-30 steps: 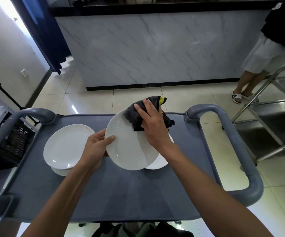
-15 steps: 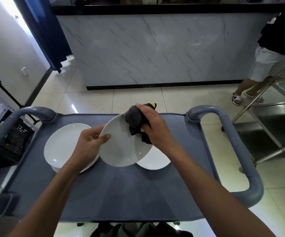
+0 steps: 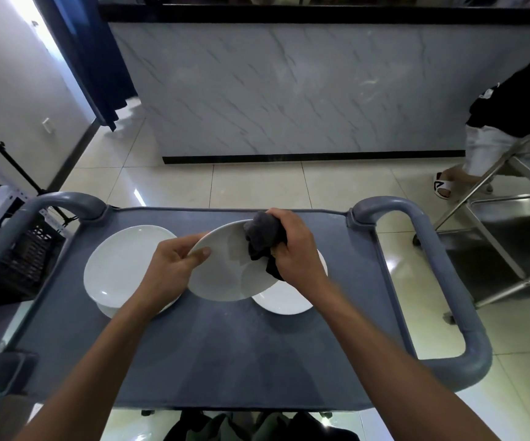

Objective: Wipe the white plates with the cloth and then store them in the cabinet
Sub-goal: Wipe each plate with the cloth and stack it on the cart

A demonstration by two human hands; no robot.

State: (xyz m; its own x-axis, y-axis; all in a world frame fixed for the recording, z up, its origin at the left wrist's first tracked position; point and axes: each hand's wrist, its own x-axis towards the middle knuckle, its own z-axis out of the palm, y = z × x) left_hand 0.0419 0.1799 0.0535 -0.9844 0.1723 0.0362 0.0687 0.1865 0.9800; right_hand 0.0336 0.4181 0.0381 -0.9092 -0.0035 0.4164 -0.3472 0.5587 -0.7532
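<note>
A white plate (image 3: pixel 225 275) is held tilted above the grey cart top (image 3: pixel 213 351). My left hand (image 3: pixel 174 262) grips its left rim, thumb on the upper face. My right hand (image 3: pixel 295 249) grips a bunched dark grey cloth (image 3: pixel 262 233) and presses it against the plate's far right part. To the left lies a stack of white plates (image 3: pixel 120 265) on the cart. Another white plate (image 3: pixel 286 300) lies on the cart under my right hand, partly hidden.
The cart has raised grey handles at left (image 3: pixel 57 202) and right (image 3: pixel 467 329). A marble-fronted counter (image 3: pixel 289 90) stands ahead across tiled floor. A person (image 3: pixel 511 122) stands at the far right beside a steel trolley (image 3: pixel 511 218). A dark crate (image 3: pixel 25 259) sits left of the cart.
The plate has tipped flatter and lower toward the cart. My right hand with the cloth has curled more tightly and shifted along the plate's far right rim. The person at right has stepped.
</note>
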